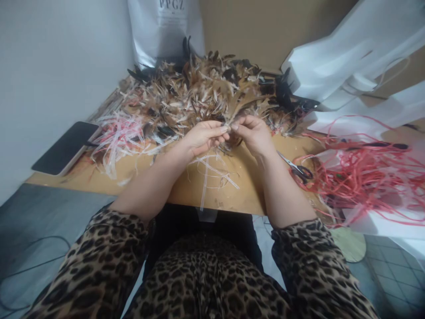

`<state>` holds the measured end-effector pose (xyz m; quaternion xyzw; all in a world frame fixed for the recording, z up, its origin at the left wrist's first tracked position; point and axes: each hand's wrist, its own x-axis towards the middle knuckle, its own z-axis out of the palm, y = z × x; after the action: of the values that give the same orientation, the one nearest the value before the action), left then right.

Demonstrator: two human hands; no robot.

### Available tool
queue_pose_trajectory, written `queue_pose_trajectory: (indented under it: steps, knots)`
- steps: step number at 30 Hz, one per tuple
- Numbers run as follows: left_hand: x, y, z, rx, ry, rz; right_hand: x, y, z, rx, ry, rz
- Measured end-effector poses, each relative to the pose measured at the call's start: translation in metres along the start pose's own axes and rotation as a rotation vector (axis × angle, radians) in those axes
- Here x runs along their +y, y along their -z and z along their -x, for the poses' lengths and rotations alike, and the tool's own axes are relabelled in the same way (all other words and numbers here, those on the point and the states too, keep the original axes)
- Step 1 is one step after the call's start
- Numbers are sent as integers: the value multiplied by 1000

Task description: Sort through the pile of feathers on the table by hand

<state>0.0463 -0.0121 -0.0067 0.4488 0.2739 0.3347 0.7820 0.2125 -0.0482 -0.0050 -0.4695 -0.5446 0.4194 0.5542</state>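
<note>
My left hand (207,135) and my right hand (254,133) meet over the table, their fingertips pinched close together. Between them is the base of a small bunch of brown feathers (241,103), whose tips fan upward and to the right. Both hands appear closed on its quill end; exactly how each finger grips is too small to make out. Right behind them spreads a large heap of brown, white and black feathers (195,88). Below my hands, loose white strips (206,177) lie on the tabletop.
The wooden table (186,190) carries a phone-like dark tablet (66,148) at left, pink and white strips (121,133), scissors (300,170) by my right forearm, and a tangle of red strips (372,177). A white bag (166,31) stands behind; white foam-like pieces (348,57) are at right.
</note>
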Motion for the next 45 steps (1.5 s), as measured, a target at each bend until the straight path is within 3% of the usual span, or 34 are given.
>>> queue_pose_trajectory:
  steps: [7, 13, 21, 26, 32, 34, 40, 45]
  knots:
    - [-10, -3, -6, 175, 27, 29, 14, -10, 0, 157, 120, 226]
    - [-13, -2, -6, 171, -10, -113, 30, -15, -4, 216, 149, 297]
    - [-3, -9, 0, 233, -3, -427, 32, -6, -11, 314, 128, 303]
    - [-5, -6, 1, 135, -90, -619, 24, -9, -9, 384, 5, 188]
    - [-6, 0, -1, 183, -424, -727, 25, -14, -8, 366, -74, 86]
    - [-3, 0, -2, 186, -474, -676, 29, -15, -9, 345, -101, 33]
    - [0, 5, -1, 113, -315, -465, 26, -18, -9, 228, -302, -267]
    - [0, 4, 0, 93, -279, -473, 19, -13, -6, 112, -409, -367]
